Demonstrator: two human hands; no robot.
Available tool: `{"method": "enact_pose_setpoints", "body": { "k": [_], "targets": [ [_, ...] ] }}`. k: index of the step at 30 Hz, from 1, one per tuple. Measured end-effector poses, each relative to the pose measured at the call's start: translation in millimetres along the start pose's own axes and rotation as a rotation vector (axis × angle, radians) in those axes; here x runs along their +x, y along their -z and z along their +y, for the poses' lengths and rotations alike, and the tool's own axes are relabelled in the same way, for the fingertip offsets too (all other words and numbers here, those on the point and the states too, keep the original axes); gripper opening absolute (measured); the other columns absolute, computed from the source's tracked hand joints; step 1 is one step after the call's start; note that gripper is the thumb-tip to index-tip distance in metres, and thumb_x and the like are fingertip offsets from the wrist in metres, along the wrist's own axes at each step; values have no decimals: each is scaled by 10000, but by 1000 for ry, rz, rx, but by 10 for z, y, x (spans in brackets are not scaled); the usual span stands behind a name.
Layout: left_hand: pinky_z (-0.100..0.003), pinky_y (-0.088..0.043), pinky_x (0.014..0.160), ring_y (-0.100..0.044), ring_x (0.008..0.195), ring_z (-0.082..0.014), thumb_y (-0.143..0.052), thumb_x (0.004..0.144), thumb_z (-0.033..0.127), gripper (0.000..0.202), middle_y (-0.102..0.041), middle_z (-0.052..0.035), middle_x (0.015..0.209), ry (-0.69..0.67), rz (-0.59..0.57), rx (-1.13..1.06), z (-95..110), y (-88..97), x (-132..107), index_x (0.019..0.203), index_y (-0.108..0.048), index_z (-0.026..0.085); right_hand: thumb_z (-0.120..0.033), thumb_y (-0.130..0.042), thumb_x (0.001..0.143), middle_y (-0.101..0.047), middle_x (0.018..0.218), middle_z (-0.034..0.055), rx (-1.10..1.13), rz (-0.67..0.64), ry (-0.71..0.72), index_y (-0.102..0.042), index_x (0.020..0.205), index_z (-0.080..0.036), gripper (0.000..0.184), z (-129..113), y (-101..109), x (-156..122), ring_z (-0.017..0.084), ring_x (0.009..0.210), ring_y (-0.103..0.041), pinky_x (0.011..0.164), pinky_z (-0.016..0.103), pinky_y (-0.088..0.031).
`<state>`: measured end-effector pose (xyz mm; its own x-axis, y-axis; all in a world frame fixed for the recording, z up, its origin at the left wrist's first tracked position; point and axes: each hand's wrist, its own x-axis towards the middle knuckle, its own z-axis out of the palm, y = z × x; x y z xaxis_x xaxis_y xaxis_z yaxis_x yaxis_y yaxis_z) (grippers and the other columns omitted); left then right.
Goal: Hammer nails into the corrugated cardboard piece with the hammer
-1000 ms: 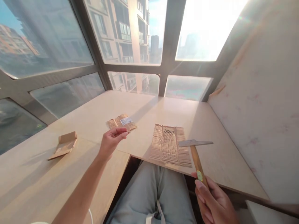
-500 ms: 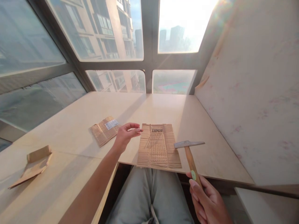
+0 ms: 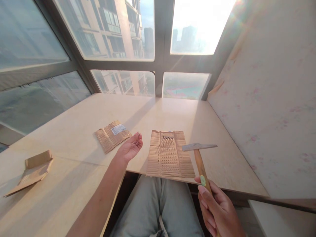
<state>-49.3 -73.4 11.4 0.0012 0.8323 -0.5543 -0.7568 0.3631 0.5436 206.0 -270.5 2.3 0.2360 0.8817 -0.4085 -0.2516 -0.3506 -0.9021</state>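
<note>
My right hand [image 3: 218,209] is closed round the wooden handle of a hammer [image 3: 199,147], whose metal head hangs over the right edge of a corrugated cardboard sheet [image 3: 181,161]. A short row of dark nails [image 3: 168,138] stands in the sheet's far end, with rows of small holes below it. My left hand [image 3: 129,149] hovers palm up just left of the sheet, fingers curled together. A thin dark nail seems to lie in its fingertips. The sheet lies on the pale wooden table [image 3: 172,115] at its near edge, above my lap.
A flat cardboard piece with a white label [image 3: 113,134] lies left of my left hand. A folded cardboard scrap [image 3: 29,168] sits at the far left. A pale board wall [image 3: 266,98] closes the right side, and large windows [image 3: 118,29] rise behind the table.
My left hand has moved right from the labelled cardboard towards the nailed sheet and turned palm up. The hammer stays raised in my right hand. The view has swung slightly.
</note>
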Motion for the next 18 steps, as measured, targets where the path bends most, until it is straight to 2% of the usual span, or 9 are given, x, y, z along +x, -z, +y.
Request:
{"method": "enact_pose_setpoints", "body": {
  "k": [3, 10, 14, 18],
  "targets": [
    [-156, -540, 525, -650, 593, -76, -596, 871, 32, 131, -653, -14, 687, 18, -42, 24, -8, -1, -40, 774, -619, 116, -657, -707, 701, -409, 535, -107, -17, -18, -11, -575, 1167, -186, 676, -22, -14, -4, 12, 295, -224, 223, 129, -267],
    [-147, -530, 499, -651, 585, -80, -637, 876, 129, 98, -630, -3, 651, 3, -234, 95, -39, -76, -113, 780, -625, 123, -638, -721, 705, -407, 534, -113, -8, 15, -13, -567, 1155, -191, 653, -57, -79, -51, 0, 297, -205, 234, 113, -255],
    [-105, -471, 414, -657, 555, -66, -682, 853, 174, 139, -686, -18, 760, 2, -244, 121, -33, -83, -120, 756, -588, 140, -652, -714, 701, -396, 527, -115, -21, 30, -21, -583, 1130, -194, 641, -64, -100, -58, 0, 296, -195, 233, 112, -247],
    [-68, -465, 416, -656, 539, -47, -649, 877, 150, 94, -673, 1, 708, -17, -243, 96, -31, -59, -110, 790, -617, 133, -637, -716, 709, -395, 533, -115, -24, 29, -24, -577, 1151, -195, 640, -56, -101, -52, 2, 303, -185, 229, 114, -254]
  ]
}}
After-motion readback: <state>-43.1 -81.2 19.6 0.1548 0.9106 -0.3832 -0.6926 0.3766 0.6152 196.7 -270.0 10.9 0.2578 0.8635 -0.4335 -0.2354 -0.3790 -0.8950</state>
